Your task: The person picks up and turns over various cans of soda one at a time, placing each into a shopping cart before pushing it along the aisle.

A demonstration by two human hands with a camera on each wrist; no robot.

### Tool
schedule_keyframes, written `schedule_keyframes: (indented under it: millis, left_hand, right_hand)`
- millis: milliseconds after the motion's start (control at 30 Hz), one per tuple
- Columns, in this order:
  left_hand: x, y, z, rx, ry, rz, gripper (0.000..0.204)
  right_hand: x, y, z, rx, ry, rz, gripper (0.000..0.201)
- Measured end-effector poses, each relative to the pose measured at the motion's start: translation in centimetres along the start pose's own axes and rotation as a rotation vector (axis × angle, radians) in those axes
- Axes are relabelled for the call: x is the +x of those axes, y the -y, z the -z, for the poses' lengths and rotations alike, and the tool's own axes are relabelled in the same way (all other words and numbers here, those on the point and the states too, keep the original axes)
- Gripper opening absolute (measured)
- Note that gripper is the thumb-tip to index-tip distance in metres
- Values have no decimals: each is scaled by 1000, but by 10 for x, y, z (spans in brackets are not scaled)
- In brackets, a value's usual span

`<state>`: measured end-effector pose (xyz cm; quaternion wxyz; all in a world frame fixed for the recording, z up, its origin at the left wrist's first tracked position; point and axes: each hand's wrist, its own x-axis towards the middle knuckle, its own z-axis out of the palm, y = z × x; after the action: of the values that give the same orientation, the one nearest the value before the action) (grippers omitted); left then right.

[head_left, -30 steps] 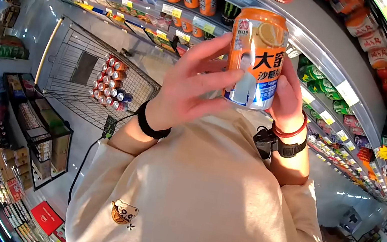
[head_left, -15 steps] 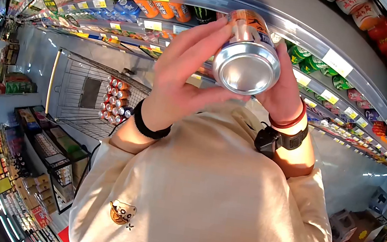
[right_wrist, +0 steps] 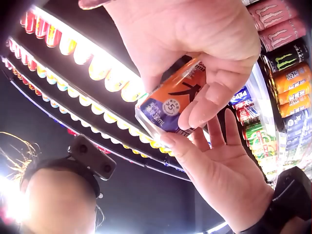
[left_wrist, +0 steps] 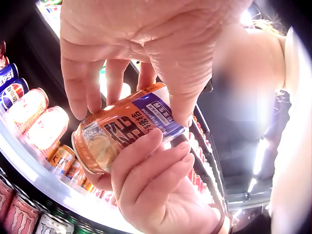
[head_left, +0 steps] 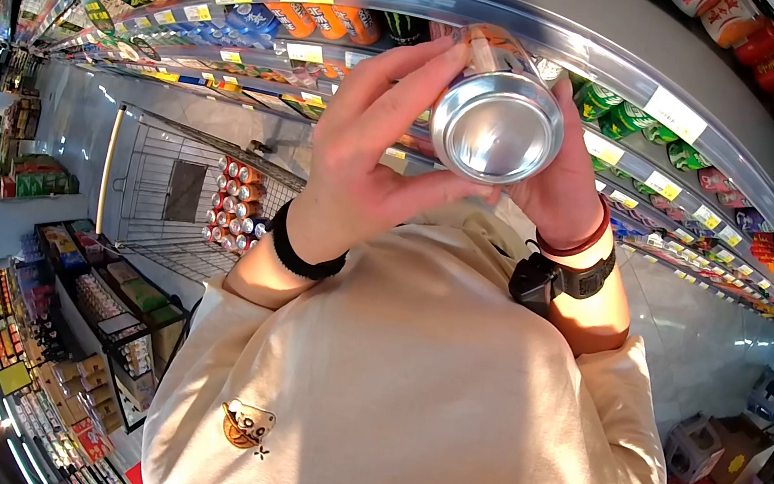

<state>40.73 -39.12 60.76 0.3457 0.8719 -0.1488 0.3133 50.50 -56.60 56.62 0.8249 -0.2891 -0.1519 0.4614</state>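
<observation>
An orange and blue tangerine soda can [head_left: 498,130] is held up in front of the chest, tipped so its bare metal base faces the head camera. My left hand [head_left: 369,143], with a black band at the wrist, holds it with fingertips on the side and thumb at the base edge. Opposite, my right hand [head_left: 569,182] grips the can with curled fingers. The left wrist view shows the can's printed side [left_wrist: 127,127] between both hands. In the right wrist view, the left thumb [right_wrist: 178,146] lies by the can's base.
A shelf [head_left: 545,9] of drinks curves close beyond the hands, with price tags [head_left: 676,114] along its edge. To the left stands a wire shopping cart [head_left: 135,220] with several cans [head_left: 236,203] grouped inside. Display racks [head_left: 114,300] stand behind the cart.
The can was upright with its printed label facing the head camera; both hands tipped it so its base shows. Over the last half second it tilted only slightly more.
</observation>
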Motion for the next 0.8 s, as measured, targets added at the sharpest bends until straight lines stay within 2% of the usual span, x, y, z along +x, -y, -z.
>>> schedule_keyframes:
  millis: [233,333,433,500,533,600,633,667,700,767,800]
  left_hand:
    - [1,3,0,17,10,19,91]
    - [5,3,-3,19,-62,-24,87]
    - [3,7,-7,17,-58,-5,88]
    - [3,13,-10,-76,-33,-1,82]
    - [4,16,-10,-79,-41,-23,82]
    - [10,25,-11,-276,90,96,77]
    - [17,30,-15,-178,102,-21,66]
    - [22,30,-22,-160,49,11,60]
    - [31,26,-30,-141,-6,47,54]
    - [49,31,-40,-157,-54,67,49]
    - [60,36,-46,-175,-93,101,44]
  right_hand:
    - [6,-1,-1,-32,-11,-7,59]
    - [8,0,0,-52,-69,-11,59]
    - [9,2,3,-20,12,-10,56]
    - [12,5,-2,-50,-148,84,52]
    - [10,6,2,-217,-96,245,54]
    - [16,19,-1,-438,-118,477,73]
    - [19,23,-6,-538,-129,624,82]
    - [20,31,0,-728,-116,673,99]
    - [24,40,3,-738,-111,687,99]
    - [37,58,6,-1120,-158,840,106]
    - [42,67,5,-1148,-263,792,112]
